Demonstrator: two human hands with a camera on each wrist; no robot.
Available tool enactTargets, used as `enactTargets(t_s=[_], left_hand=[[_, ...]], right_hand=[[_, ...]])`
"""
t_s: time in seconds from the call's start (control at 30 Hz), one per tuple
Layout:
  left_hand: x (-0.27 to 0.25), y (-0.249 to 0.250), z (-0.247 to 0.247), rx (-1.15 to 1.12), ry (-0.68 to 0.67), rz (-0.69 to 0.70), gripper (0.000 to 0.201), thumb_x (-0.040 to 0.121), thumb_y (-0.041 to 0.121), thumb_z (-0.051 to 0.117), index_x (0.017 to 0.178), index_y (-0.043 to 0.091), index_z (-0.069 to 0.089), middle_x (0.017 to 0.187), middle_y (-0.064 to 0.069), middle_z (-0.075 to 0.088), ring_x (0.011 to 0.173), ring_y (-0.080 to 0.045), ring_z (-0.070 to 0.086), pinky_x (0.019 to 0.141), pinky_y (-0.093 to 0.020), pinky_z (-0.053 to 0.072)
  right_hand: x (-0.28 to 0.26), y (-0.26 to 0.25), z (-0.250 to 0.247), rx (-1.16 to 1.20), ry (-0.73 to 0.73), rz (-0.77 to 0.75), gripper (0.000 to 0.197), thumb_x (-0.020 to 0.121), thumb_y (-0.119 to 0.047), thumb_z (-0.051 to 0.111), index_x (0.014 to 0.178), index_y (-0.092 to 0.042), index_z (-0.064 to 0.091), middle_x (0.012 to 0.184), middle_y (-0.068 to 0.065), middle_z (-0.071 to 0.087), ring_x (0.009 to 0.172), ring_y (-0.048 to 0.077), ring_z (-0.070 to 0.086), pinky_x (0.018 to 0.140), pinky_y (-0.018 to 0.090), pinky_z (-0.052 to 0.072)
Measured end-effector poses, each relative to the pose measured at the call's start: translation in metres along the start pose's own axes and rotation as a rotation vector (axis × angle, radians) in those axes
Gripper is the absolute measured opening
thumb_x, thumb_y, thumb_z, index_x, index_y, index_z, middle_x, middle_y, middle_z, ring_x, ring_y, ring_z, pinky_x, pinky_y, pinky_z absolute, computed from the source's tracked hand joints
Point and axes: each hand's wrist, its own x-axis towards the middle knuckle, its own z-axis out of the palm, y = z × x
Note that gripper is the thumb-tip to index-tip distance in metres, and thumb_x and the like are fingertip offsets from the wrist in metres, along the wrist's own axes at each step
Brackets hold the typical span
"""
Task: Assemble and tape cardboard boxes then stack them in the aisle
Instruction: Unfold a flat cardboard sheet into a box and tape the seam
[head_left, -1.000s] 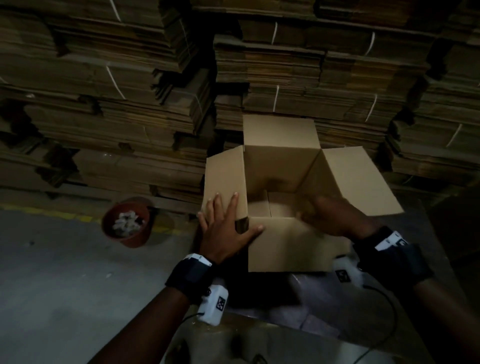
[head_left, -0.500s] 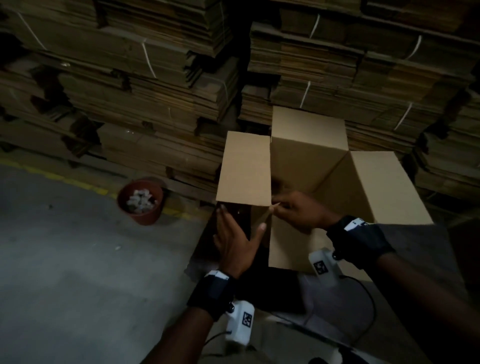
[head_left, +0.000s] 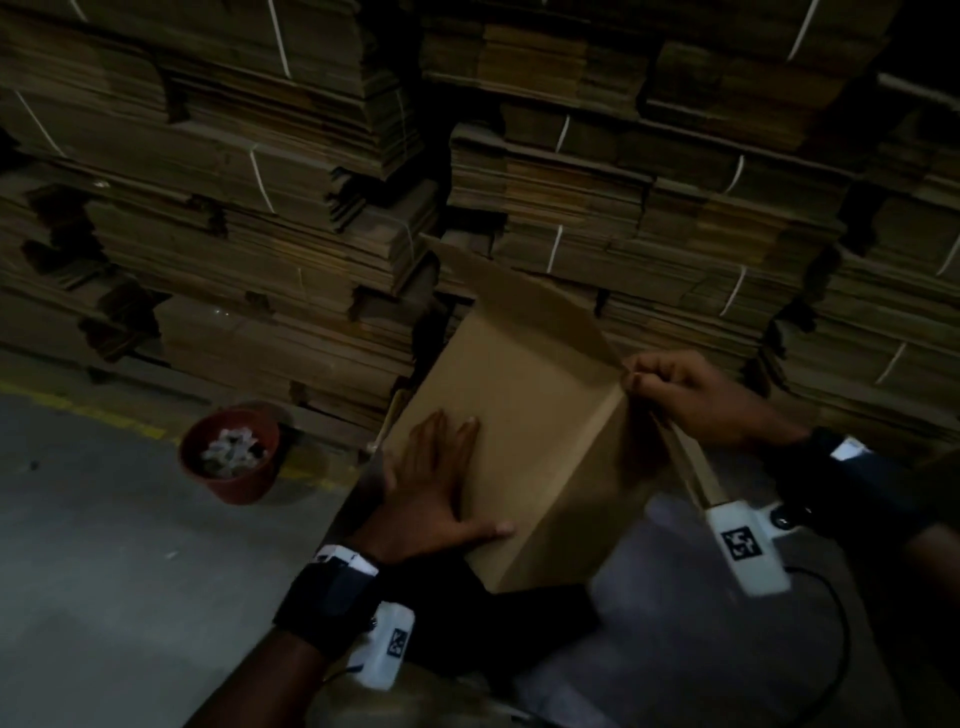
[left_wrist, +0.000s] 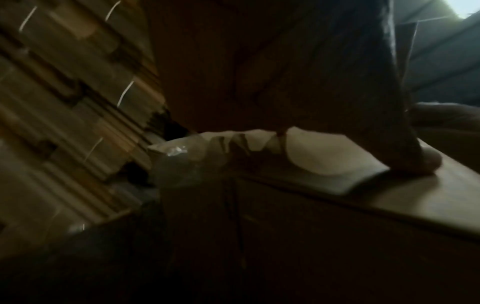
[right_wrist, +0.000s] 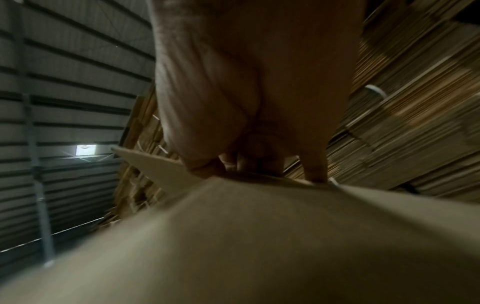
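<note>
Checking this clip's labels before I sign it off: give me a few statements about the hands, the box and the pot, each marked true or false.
1. The left hand lies flat on the box. True.
2. The right hand hangs free of the box. False: it grips the box's upper right corner, fingers curled over the edge.
3. The pot stands on the floor to the left of the box. True.
4. The pot is empty. False: pale scraps lie inside it.
5. Strapped bundles of flat cardboard rise behind the box. True.
</note>
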Motion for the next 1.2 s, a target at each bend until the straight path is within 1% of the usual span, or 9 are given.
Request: enactTargets(t_s=[0.23,0.33,0.4,0.57,0.77,0.9,1.0,1.1,1.2], left_hand=[[0.008,0.004,-0.009,0.338,-0.066,0.032,0.116,0.061,0.101,0.044,0.145,0.061,-0.025,0.156,0.01,-0.044,0.144,-0.021,-0.039,0.113,-0.073,-0.006],[0.015,0.023,0.007,0.403,-0.062,0.014,0.114,0.065,0.099,0.042,0.15,0.055,-0.021,0.158,0.004,-0.041,0.146,-0.025,-0.037,0.112,-0.075,-0.004],[0.022,0.031,0.019,0.405,-0.025,-0.004,0.115,0.063,0.101,0.04,0.15,0.055,-0.021,0.158,0.004,-0.041,0.146,-0.026,-0.037,0.111,-0.077,-0.005],[0.045,0.033,0.025,0.341,-0.022,-0.027,0.115,0.057,0.103,0.037,0.148,0.059,-0.017,0.159,0.005,-0.039,0.147,-0.025,-0.035,0.11,-0.077,-0.008],[0.046,0.027,0.006,0.241,0.065,0.006,0.103,0.057,0.097,0.053,0.148,0.066,0.014,0.159,0.0,-0.038,0.147,-0.032,-0.015,0.116,-0.065,0.003],[0.043,0.01,-0.003,0.08,0.112,-0.044,0.108,0.05,0.095,0.061,0.147,0.062,0.025,0.164,-0.002,-0.024,0.147,-0.038,-0.004,0.117,-0.062,0.022],[0.042,-0.002,-0.009,-0.102,0.115,-0.168,0.136,0.044,0.091,0.068,0.155,0.049,0.003,0.166,-0.011,0.002,0.149,-0.039,0.005,0.115,-0.064,0.026],[0.044,-0.007,-0.015,-0.262,0.125,-0.219,0.151,0.045,0.076,0.085,0.157,0.039,-0.01,0.165,-0.012,0.015,0.15,-0.036,0.013,0.116,-0.062,0.029],[0.05,-0.01,-0.02,-0.334,0.154,-0.199,0.143,0.045,0.076,0.086,0.159,0.029,0.015,0.158,-0.011,0.033,0.143,-0.031,0.034,0.114,-0.053,0.037]], right_hand=[[-0.02,0.043,-0.012,-0.075,0.233,0.153,0.027,0.108,-0.019,0.04,0.093,-0.02,0.063,0.097,0.001,0.064,0.087,0.01,0.065,0.07,0.007,0.043],[-0.026,0.075,-0.004,-0.535,0.215,0.325,0.058,0.096,-0.055,0.022,0.107,-0.011,0.058,0.117,0.018,0.056,0.12,0.035,0.051,0.098,0.038,0.034],[-0.031,0.097,0.014,-0.627,0.285,0.489,0.065,0.105,-0.054,0.025,0.143,-0.004,0.043,0.157,0.024,0.03,0.15,0.04,0.018,0.116,0.054,0.007],[-0.053,0.107,0.093,-0.533,0.412,0.559,0.075,0.104,-0.056,0.028,0.162,-0.015,0.006,0.169,0.012,-0.012,0.155,0.03,-0.017,0.115,0.068,-0.009],[-0.082,0.099,0.172,0.174,0.567,0.376,0.072,0.091,-0.078,0.023,0.15,-0.039,0.03,0.143,-0.009,0.05,0.128,0.013,0.049,0.106,0.034,0.037],[-0.085,0.088,0.187,0.408,0.613,0.379,0.063,0.098,-0.064,0.035,0.155,-0.038,0.029,0.13,-0.022,0.057,0.113,-0.005,0.057,0.1,0.023,0.038],[-0.085,0.091,0.19,0.49,0.602,0.373,0.082,0.086,-0.083,0.043,0.155,-0.042,0.029,0.133,-0.03,0.054,0.111,-0.027,0.048,0.1,0.019,0.038],[-0.085,0.092,0.192,0.51,0.579,0.37,0.101,0.071,-0.096,0.043,0.156,-0.045,0.025,0.137,-0.034,0.051,0.117,-0.025,0.047,0.102,0.019,0.037],[-0.086,0.095,0.188,0.54,0.569,0.332,0.094,0.076,-0.091,0.048,0.156,-0.047,0.026,0.14,-0.035,0.051,0.127,-0.015,0.047,0.111,0.03,0.039]])
